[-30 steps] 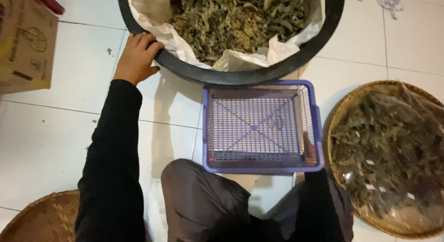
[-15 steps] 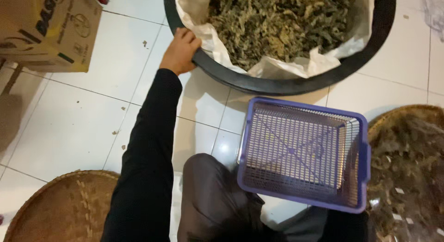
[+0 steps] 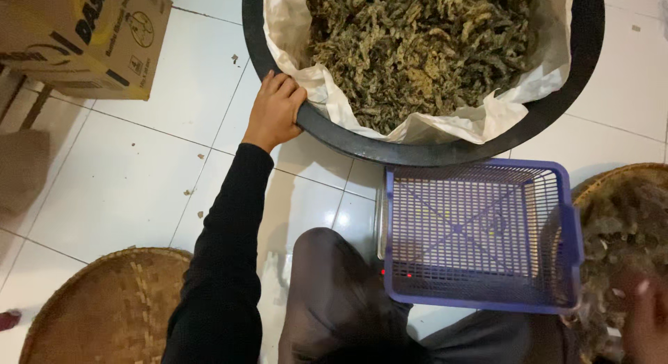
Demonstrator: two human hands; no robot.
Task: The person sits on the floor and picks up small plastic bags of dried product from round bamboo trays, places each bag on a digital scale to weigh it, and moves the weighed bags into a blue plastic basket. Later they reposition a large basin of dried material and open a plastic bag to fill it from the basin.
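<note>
The left hand [image 3: 275,112] grips the rim of the black tub [image 3: 348,145], fingers curled over it. A hard tug could tear the paper liner [image 3: 445,127] just beside the fingers and spill dried leaves [image 3: 417,51] onto the floor [image 3: 125,176]. The right hand [image 3: 643,315] is blurred; I cannot tell its state.

A: Floor [image 3: 139,176] surface?

B: White glazed tiles, grey grout lines, small brown flecks scattered around ten o'clock.

A: What sits on it?

B: Twelve o'clock: big black round basin [image 3: 417,152], paper-lined, full of dried greenish leaves. Ten o'clock: cardboard box [image 3: 83,37]. Seven o'clock: woven bamboo tray [image 3: 104,308], partly out of frame. Three o'clock: second woven tray [image 3: 612,179] with more dried leaves. Centre-right: purple plastic mesh basket [image 3: 480,232], just beside the basin; whether it rests on the tiles, can't tell.
</note>
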